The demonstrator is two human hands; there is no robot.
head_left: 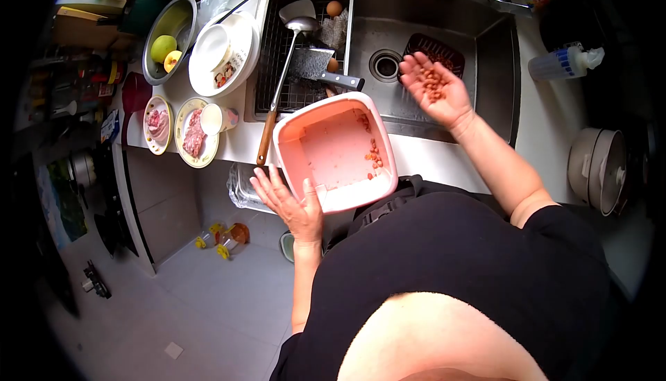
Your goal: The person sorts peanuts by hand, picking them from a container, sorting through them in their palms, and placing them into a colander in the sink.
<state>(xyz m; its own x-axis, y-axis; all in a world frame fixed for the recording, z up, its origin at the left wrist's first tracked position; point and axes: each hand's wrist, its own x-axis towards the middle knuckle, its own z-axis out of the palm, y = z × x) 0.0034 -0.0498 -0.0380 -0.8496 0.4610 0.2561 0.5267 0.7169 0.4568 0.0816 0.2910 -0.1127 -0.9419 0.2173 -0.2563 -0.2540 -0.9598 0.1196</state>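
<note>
A pink plastic basin [326, 149] sits tilted over the counter's front edge, close to my body. Several reddish peanuts [374, 161] cling inside it along the right wall. Against its lower left side rests my left hand [295, 208], fingers spread. My right hand [440, 97] is palm up over the sink, cupping a small heap of peanuts [434, 84]. Partly behind that hand, a dark red basket [454, 58] lies in the sink with more reddish pieces in it.
Left of the steel sink [416, 6], a rack [270, 69] bears a ladle [284, 69], a cleaver [312, 63] and eggs. Plates of raw meat [193, 138], white bowls [236, 83] and a metal bowl [152, 38] stand further left. A spray bottle [562, 63] and pot [596, 169] are right.
</note>
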